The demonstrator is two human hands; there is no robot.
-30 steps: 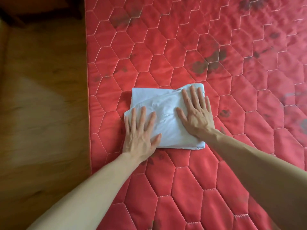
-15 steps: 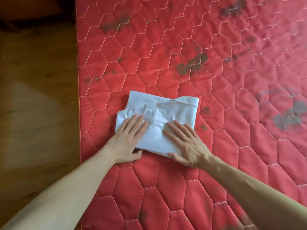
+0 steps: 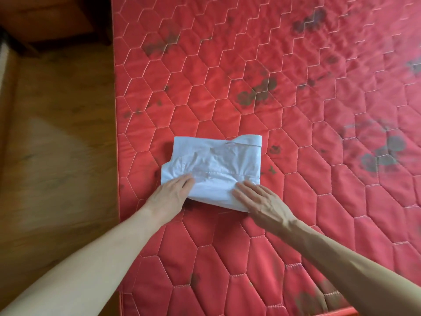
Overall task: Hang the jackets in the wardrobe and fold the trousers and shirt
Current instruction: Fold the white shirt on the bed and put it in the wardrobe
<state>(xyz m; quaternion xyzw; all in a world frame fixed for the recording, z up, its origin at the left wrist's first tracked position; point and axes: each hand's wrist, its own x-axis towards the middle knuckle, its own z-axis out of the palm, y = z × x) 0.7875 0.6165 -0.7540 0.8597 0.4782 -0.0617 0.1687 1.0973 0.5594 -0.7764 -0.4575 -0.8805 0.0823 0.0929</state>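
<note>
Floor: brown wood-grain floor (image 3: 57, 156) fills the left third of the frame, with a pale patch of light at middle left.
Furniture: a dark brown wooden piece (image 3: 52, 21) sits blurred in the upper left corner; what it is cannot be told.
Bed: a red quilted mattress with stitched hexagon panels (image 3: 296, 201) covers the middle and right of the frame, marked with dark grey stains at the top, centre and right.
Edges: the mattress's left edge runs straight down the frame just right of the floor; its near edge shows at the lower right corner.
Open room: bare red quilting lies above, right of and below the shirt.
Shirt: a white folded cotton shirt (image 3: 214, 165), a creased rectangle with its collar at the upper right, lies at frame centre, close to the mattress's left edge.
Left hand (image 3: 170, 195): fingers straight, resting flat on the shirt's lower left corner, gripping nothing.
Right hand (image 3: 262, 201): fingers straight and spread, resting flat on the shirt's lower right edge, gripping nothing.
</note>
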